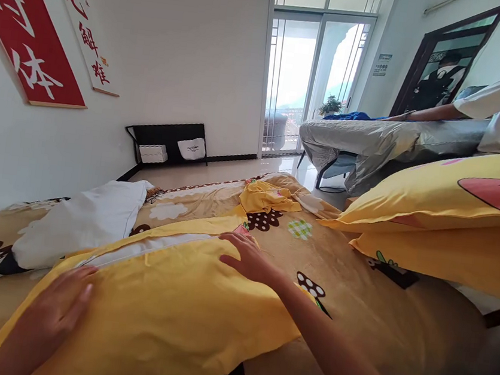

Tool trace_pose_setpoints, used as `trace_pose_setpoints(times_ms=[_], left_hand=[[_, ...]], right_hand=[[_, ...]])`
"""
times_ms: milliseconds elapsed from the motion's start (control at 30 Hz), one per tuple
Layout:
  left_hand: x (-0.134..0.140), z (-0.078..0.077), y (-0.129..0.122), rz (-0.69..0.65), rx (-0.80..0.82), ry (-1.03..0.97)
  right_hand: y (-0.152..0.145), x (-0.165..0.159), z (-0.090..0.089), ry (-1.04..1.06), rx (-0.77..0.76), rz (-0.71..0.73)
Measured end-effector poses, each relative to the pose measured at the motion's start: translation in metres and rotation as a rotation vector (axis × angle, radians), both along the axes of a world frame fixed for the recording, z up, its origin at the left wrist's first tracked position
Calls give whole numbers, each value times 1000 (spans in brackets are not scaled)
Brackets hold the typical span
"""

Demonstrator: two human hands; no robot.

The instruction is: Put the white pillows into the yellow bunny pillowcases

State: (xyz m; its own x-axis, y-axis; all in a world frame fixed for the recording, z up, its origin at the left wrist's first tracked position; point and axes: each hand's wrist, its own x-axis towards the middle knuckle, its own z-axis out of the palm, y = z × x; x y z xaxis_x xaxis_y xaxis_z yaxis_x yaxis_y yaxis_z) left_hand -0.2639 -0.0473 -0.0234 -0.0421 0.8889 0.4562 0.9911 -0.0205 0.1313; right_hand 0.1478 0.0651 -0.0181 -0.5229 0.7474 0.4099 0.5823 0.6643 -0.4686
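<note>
A yellow pillowcase (164,304) lies flat before me on a patterned bedspread (379,322). Along its far side the opening gapes, and a white pillow (153,248) shows inside. My left hand (46,315), slightly blurred, rests on the near left part of the pillowcase with its fingers stretched out. Near the far right end of the opening, my right hand (253,259) lies palm down on the pillowcase, fingers apart. Beyond it is a crumpled yellow cloth (269,197). To the left lies a white pillow or cloth bundle (87,223) with a dark corner.
Two plump yellow pillows (447,198) are stacked at the right. Behind them, a person's arm (439,114) reaches over a grey-covered bed (359,140). A low black rack (167,145) stands by the far wall, left of the glass door (289,83).
</note>
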Motion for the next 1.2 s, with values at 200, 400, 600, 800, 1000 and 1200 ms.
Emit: trace_pose_setpoints(times_ms=[200, 400, 600, 800, 1000, 1200], left_hand=[[97, 25, 33, -258, -238, 35], [127, 48, 19, -369, -507, 68], [156, 75, -19, -744, -688, 248], [213, 77, -1, -1059, -424, 327], [268, 8, 33, -1275, -284, 481], [257, -22, 28, -937, -401, 560]], right_hand=[[12, -56, -6, -40, -130, 36], [-26, -31, -6, -210, 69, 53], [-78, 7, 8, -351, 55, 298], [-117, 24, 14, -590, 64, 310], [-146, 41, 4, -797, 62, 103], [-163, 59, -2, -822, 0, 21]])
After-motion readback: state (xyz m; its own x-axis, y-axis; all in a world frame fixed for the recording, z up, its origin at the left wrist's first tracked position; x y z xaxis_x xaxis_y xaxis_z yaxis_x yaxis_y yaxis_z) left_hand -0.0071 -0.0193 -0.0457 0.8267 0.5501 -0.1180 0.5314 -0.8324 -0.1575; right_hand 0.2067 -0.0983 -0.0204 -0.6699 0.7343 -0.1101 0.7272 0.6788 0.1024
